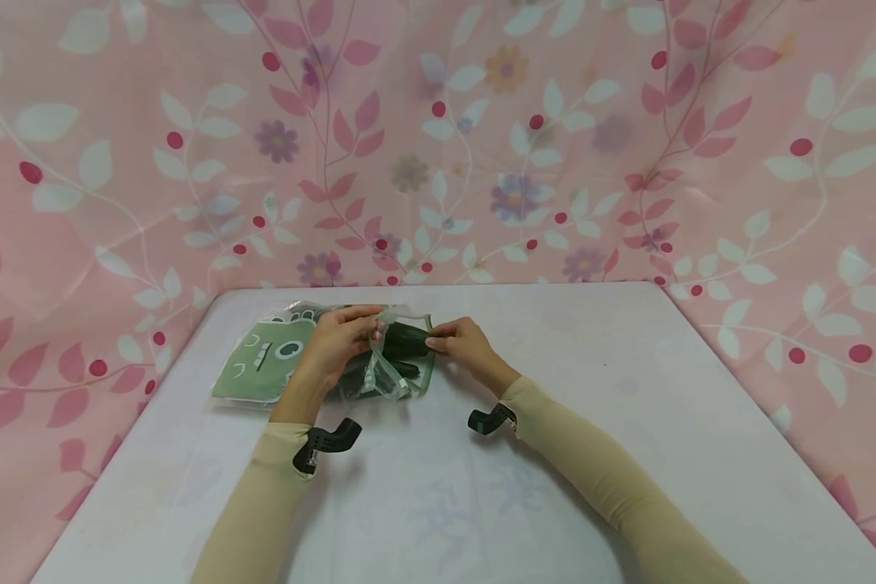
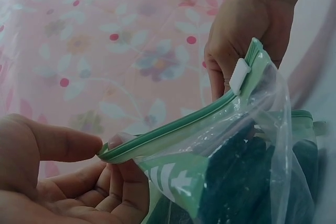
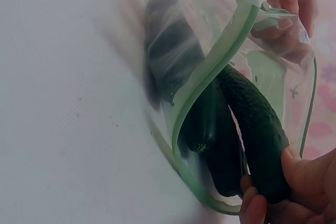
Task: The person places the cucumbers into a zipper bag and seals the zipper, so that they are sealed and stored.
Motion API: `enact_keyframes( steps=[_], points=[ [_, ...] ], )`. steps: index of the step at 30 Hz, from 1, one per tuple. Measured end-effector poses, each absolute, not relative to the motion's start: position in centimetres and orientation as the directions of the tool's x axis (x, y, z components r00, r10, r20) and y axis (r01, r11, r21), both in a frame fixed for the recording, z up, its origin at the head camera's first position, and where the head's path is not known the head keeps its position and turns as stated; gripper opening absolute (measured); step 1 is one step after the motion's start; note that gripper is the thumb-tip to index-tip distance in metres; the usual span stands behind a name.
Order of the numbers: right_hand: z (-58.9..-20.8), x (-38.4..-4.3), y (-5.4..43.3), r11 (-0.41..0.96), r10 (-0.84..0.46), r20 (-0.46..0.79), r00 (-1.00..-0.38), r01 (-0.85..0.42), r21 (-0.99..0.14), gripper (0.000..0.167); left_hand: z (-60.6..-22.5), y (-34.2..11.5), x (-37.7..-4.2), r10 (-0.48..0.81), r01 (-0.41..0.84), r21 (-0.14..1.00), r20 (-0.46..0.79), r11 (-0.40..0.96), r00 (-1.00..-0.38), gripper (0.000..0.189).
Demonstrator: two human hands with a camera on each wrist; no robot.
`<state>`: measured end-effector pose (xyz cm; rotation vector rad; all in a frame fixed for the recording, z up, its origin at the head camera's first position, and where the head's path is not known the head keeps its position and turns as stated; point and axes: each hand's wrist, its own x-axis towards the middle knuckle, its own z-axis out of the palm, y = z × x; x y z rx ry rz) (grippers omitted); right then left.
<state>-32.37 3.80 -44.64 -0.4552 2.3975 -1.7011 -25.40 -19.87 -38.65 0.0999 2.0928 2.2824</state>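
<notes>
A clear zip bag (image 1: pixel 251 369) with a green cartoon face lies toward the table's left, its mouth facing right. My left hand (image 1: pixel 333 342) pinches the green zip edge (image 2: pixel 173 125) and holds the mouth apart. On that edge sits a white slider (image 2: pixel 240 77). With thumb and fingers, my right hand (image 1: pixel 470 345) grips the end of a dark green cucumber (image 3: pixel 254 124) at the opening; its other end is inside the bag. Several more cucumbers (image 3: pixel 170 40) lie within, partly hidden by the plastic and the zip strip.
Under the bag is a table with a white cover (image 1: pixel 438 503). Behind and at both sides hangs a pink flowered cloth (image 1: pixel 438 146). Each wrist wears a black camera mount (image 1: pixel 328 442) over a beige sleeve (image 1: pixel 251 503).
</notes>
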Motion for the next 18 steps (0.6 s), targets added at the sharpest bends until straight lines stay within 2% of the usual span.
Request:
enact_keyframes(
  steps=[11,18],
  points=[
    [-44.3,-32.3,2.1,0.315,-0.317,0.095,-0.944,-0.199,-0.928,0.024,-38.4,-19.8,-25.3,0.059,-0.001,0.996,0.004,-0.092,-0.998,0.037],
    [-44.3,-32.2,0.8,0.369,-0.253,0.139,-0.957,-0.228,-0.901,0.021,-38.2,-19.8,-25.3,0.050,-0.002,0.996,0.003,-0.091,-0.999,0.037]
  ],
)
